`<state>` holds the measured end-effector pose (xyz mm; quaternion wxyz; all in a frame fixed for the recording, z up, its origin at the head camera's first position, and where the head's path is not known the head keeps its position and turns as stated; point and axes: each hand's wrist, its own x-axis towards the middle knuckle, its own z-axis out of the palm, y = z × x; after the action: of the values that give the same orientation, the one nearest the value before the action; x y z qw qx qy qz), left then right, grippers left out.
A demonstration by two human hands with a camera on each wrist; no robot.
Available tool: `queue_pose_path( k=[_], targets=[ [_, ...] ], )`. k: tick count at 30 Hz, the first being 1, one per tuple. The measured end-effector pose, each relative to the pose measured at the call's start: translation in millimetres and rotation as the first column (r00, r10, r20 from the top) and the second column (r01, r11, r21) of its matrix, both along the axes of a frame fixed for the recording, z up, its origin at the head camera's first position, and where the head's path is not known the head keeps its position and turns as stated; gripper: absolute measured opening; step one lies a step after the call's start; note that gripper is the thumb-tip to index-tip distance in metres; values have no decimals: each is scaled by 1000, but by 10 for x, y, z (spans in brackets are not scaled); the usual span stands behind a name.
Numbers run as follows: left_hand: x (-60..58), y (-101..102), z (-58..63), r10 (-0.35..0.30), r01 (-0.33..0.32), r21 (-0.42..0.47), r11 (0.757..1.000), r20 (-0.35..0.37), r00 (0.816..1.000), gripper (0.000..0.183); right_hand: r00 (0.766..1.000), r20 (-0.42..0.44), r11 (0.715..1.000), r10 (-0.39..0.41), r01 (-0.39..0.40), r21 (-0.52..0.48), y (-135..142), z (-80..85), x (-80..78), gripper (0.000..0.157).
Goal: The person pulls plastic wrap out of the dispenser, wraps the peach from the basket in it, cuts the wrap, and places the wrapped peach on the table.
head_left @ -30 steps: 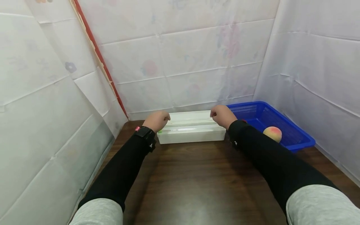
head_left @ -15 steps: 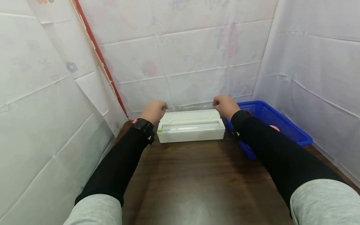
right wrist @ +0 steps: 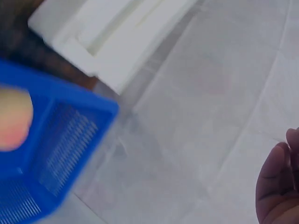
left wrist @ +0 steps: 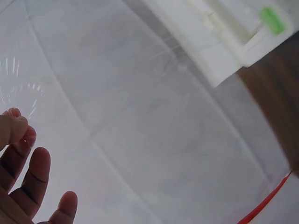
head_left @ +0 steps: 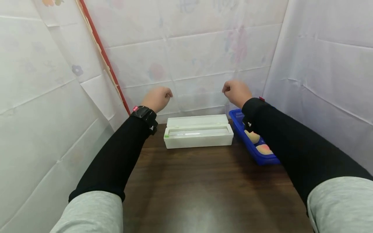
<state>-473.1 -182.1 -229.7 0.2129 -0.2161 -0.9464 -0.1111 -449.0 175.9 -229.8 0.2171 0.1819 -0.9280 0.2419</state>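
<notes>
A white cling film dispenser (head_left: 201,141) lies on the table with its lid (head_left: 198,120) tipped back. A small green piece (left wrist: 272,20) marks its left end. My left hand (head_left: 157,98) is raised behind and left of it. Thumb and index finger pinch clear cling film (left wrist: 18,79), whose creases fan out from the fingertips in the left wrist view. Level with it, my right hand (head_left: 237,93) is curled in a pinch at the film's other side. The stretched film between the hands is nearly invisible against the pale wall.
At the right a blue plastic basket (head_left: 257,159) holds peaches, with one peach (head_left: 252,136) and another peach (head_left: 264,149) in sight. My right sleeve (head_left: 291,145) covers part of it. White sheeting (head_left: 201,48) walls the back and both sides of the brown table (head_left: 198,187).
Both hands have risen from the dispenser toward the back wall, drawing film up from it. The open lid and slot show fully now. The blue basket sits more behind my right forearm.
</notes>
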Motion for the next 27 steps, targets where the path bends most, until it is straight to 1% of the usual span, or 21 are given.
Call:
queue_pose_path(
  k=[3, 6, 9, 12, 14, 16, 20, 22, 24, 27],
  targets=[
    [18, 26, 189, -3, 3, -6, 1000, -13, 1000, 31, 1000, -21, 999, 7, -6, 40, 45, 185, 38, 20],
    [28, 49, 371, 1, -3, -25, 1000, -55, 998, 29, 999, -45, 999, 12, -10, 46, 82, 357, 59, 19],
    [49, 74, 540, 8, -10, -34, 999, -74, 997, 30, 998, -62, 999, 8, -5, 46, 105, 496, 83, 20],
    [96, 121, 728, 14, -18, -46, 999, -86, 996, 32, 996, -87, 999, -10, 14, 49, 108, 640, 105, 20],
    [105, 145, 857, 21, -27, -61, 998, -92, 996, 34, 995, -101, 998, -23, 28, 55, 104, 749, 115, 20],
    [107, 159, 985, 21, -28, -77, 997, -97, 995, 36, 993, -115, 997, -42, 48, 57, 97, 858, 101, 21],
    [99, 153, 1220, 45, -55, -95, 994, -105, 993, 39, 987, -139, 994, -84, 92, 50, 63, 1058, 95, 20],
    [117, 146, 1314, 47, -59, -102, 993, -119, 992, 40, 983, -149, 993, -104, 111, 37, 52, 1128, 127, 20],
    [164, 139, 1372, 42, -54, -105, 993, -118, 992, 41, 984, -142, 993, -111, 116, 28, 61, 1176, 185, 21],
    [289, 118, 1394, -13, 1, -113, 994, -110, 994, 39, 988, -121, 995, -91, 95, 31, 109, 1201, 306, 23]
  ],
)
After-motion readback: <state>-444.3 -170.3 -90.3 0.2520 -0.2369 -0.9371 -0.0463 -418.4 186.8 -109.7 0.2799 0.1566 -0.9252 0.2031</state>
